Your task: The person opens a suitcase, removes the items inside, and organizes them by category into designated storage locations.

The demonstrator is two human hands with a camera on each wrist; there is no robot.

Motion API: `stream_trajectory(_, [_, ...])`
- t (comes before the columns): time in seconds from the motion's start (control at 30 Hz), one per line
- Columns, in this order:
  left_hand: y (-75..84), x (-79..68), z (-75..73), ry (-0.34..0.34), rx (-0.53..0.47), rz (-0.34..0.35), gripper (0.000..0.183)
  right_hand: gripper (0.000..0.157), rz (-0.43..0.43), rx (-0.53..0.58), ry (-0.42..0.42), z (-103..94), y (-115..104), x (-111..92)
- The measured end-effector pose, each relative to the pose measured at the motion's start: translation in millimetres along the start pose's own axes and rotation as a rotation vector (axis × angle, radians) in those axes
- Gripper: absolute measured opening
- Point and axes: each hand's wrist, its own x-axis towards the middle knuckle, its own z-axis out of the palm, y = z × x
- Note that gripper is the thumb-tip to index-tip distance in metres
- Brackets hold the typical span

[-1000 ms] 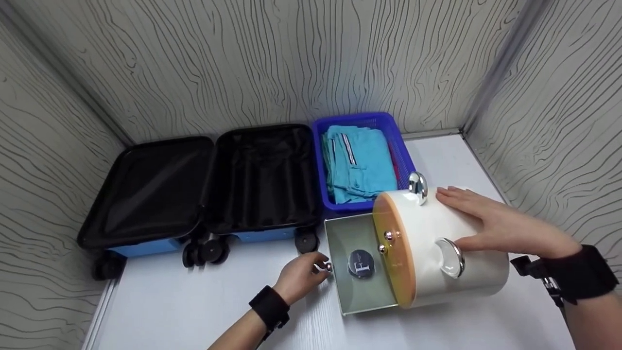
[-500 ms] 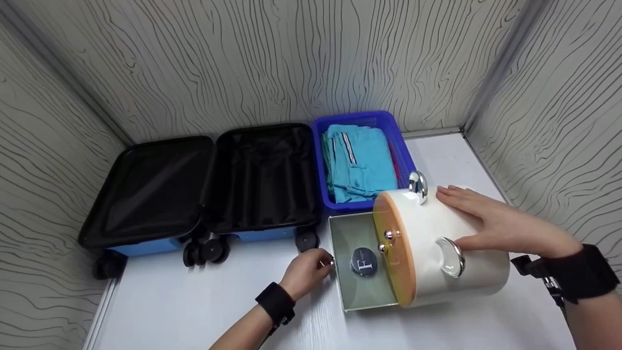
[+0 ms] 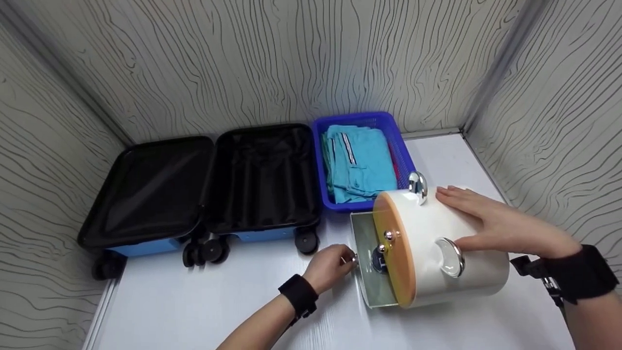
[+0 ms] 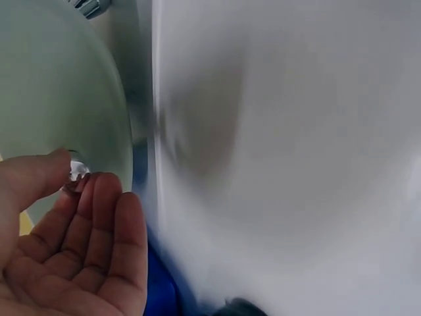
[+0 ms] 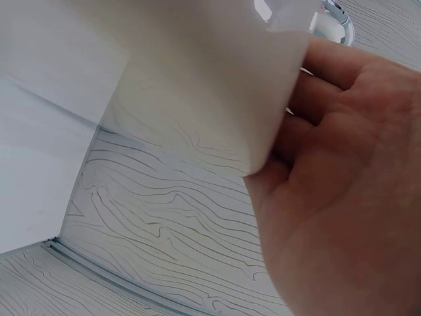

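Observation:
A white storage box (image 3: 430,223) with an orange-rimmed front stands at the right of the table in the head view. From its front a pale green drawer (image 3: 376,294) sticks partway out. My left hand (image 3: 330,267) pinches the drawer's small shiny knob (image 4: 79,168) between thumb and fingertips. Inside the drawer lies a dark round item (image 3: 379,262) marked with a letter, partly covered by the box front. My right hand (image 3: 505,228) rests spread on the top of the box, thumb beside a silver-edged handle (image 3: 453,257). In the right wrist view its fingers lie over the box's edge.
An open suitcase (image 3: 262,180) with black lining and blue shell lies at the left and middle. Behind the drawer stands a blue basket (image 3: 401,150) holding folded turquoise clothes (image 3: 369,160). Patterned panels (image 3: 272,63) enclose the white table (image 3: 204,306).
My left hand has moved right, pushing the drawer farther into the box. The round item has slid partly under the front. My right hand has stayed in place.

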Motion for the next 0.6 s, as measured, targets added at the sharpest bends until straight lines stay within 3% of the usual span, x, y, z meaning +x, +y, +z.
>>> stream_trajectory(0.27, [14.9,16.0,15.1,-0.043,-0.041,-0.006,0.005,0.095,0.016,0.012,-0.006,0.2,-2,0])
stream_trajectory(0.6, [28.7,28.9,32.8,-0.045,-0.037,-0.015,0.007,0.095,0.009,0.016,-0.003,0.7,-1,0])
